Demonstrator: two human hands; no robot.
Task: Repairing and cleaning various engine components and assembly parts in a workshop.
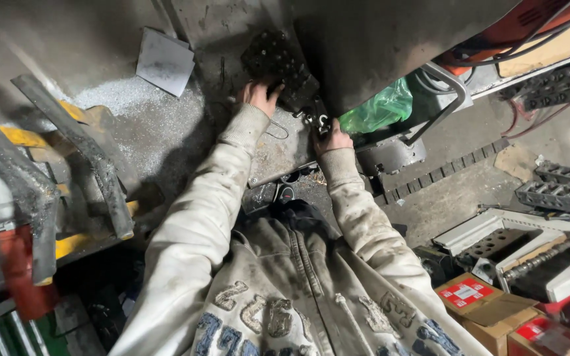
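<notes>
While my left hand [258, 94] clasps the dark perforated block [273, 60], my right hand [330, 138] pinches small metal fittings [316, 119]; next calls for steadying.

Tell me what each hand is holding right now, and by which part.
Left hand grips the lower edge of the dark perforated metal part. Right hand is at small metal fittings; whether it grips them cannot be told.

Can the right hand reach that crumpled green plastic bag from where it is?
Probably yes. The right hand rests on small metal parts right beside the crumpled green plastic bag, and nothing visible lies between them, though the big grey metal body overhangs both.
</notes>
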